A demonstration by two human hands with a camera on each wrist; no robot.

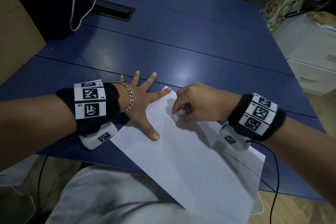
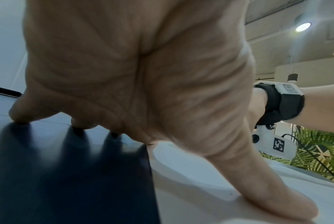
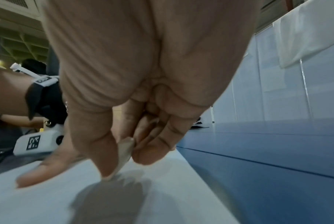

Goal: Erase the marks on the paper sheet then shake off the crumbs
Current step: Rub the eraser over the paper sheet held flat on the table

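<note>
A white paper sheet (image 1: 190, 154) lies slanted on the blue table (image 1: 163, 42), its near corner hanging past the table's front edge. My left hand (image 1: 143, 96) is spread flat, with thumb and forefinger pressing the sheet's far left part and the other fingers on the table. My right hand (image 1: 189, 103) pinches a small white eraser (image 1: 177, 115) between thumb and fingers, its tip touching the sheet near the far corner. The right wrist view shows the eraser (image 3: 122, 157) held upright against the paper sheet (image 3: 47, 204). In the left wrist view the left hand's thumb (image 2: 277, 194) lies on the paper sheet (image 2: 191, 189). No marks show clearly.
A dark bag (image 1: 54, 2) with a white tag and a white cord stands at the table's far left beside a cardboard box (image 1: 14, 32). A black cable slot (image 1: 112, 11) is set into the tabletop. White drawers (image 1: 312, 71) stand to the right. My lap is below the table edge.
</note>
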